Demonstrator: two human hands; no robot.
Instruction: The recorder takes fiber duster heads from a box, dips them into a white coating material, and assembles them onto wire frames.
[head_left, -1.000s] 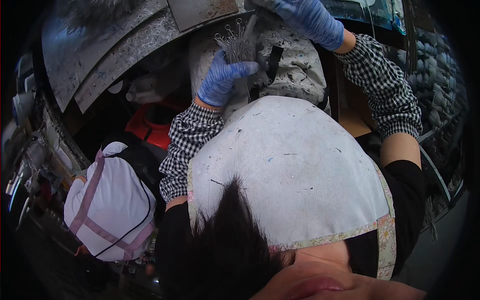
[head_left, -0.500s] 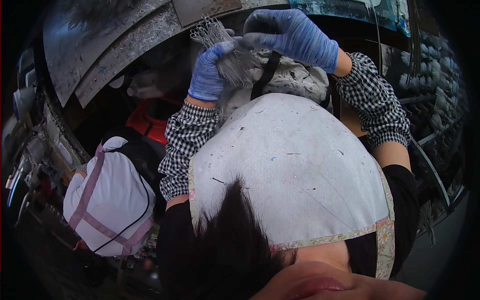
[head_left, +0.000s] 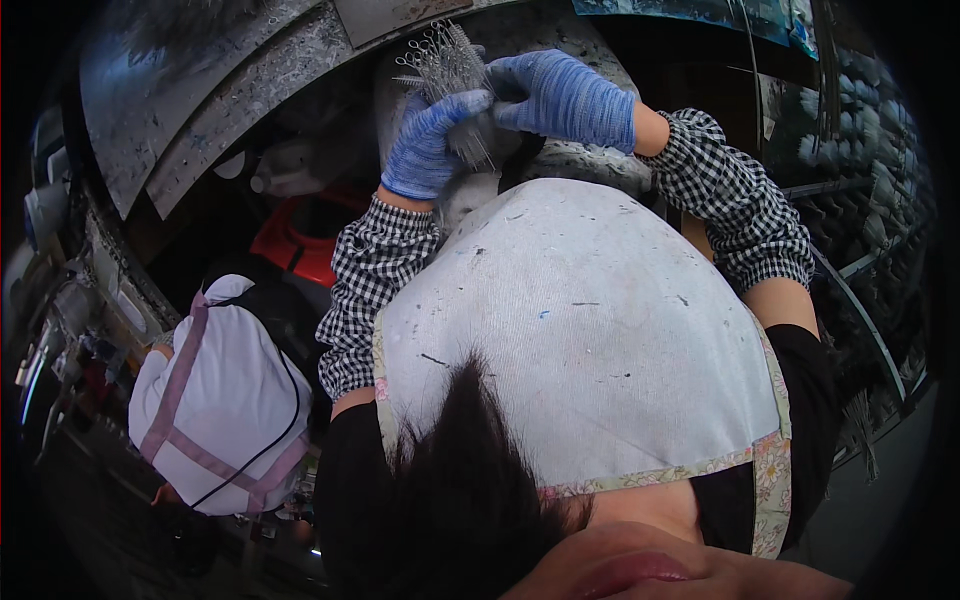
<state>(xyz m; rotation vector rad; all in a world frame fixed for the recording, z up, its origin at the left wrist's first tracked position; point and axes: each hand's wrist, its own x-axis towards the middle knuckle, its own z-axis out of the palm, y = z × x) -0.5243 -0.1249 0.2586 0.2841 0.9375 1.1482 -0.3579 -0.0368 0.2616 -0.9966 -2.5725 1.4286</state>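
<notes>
The left hand (head_left: 428,150), in a blue knit glove, is closing its grip around a bundle of thin metal wires (head_left: 447,75), pinching the bundle near its lower part with the fingers curled over it. The bundle is standing above that grip, its long axis running up and slightly leftward, with the looped wire ends fanning out at the top. The right hand (head_left: 565,98), gloved the same way, is lying just to the right of the bundle and touching it near the left hand's fingertips; its fingers are curled, but I cannot tell whether they are pinching any wire. The left hand is the nearer one to the bundle's middle. Below both grips, a pale speckled apron (head_left: 590,330) is covering the person's front. Far down-left of the left grip, another person in a white cap with pink bands (head_left: 215,400) is bending over. An orange-red container (head_left: 300,235) is sitting left-below the grip. No labels are readable.
</notes>
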